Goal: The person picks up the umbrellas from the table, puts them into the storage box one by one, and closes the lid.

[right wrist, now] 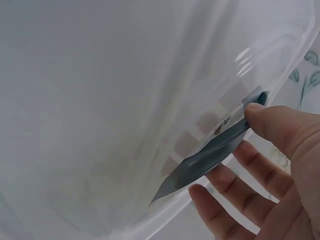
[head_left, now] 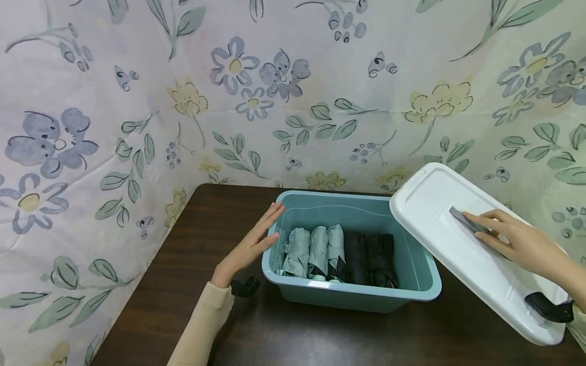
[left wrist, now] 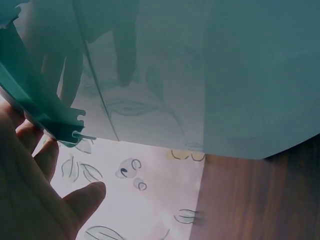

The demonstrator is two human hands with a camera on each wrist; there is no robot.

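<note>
A teal plastic bin [head_left: 329, 300] stands on the dark table. Lined up side by side in it are light green folded umbrellas [head_left: 296, 251] and black folded umbrellas [head_left: 357, 256]. At the bin's left rim is my left hand [head_left: 247, 249], fingers straight and thumb apart. In the left wrist view, those fingertips lie right at the bin's green side latch [left wrist: 45, 110]. My right hand [head_left: 526, 244] pinches the grey handle [right wrist: 210, 155] of a white lid [head_left: 439, 203] between thumb and fingers. The lid is tilted to the right of the bin, its upper left corner overlapping the rim in the head view.
A dark brown wooden table [head_left: 174, 284] extends left of and in front of the bin. Close behind it hangs a floral cloth [head_left: 284, 76], which also covers the left side. Black wrist straps [head_left: 244, 287] sit on both arms.
</note>
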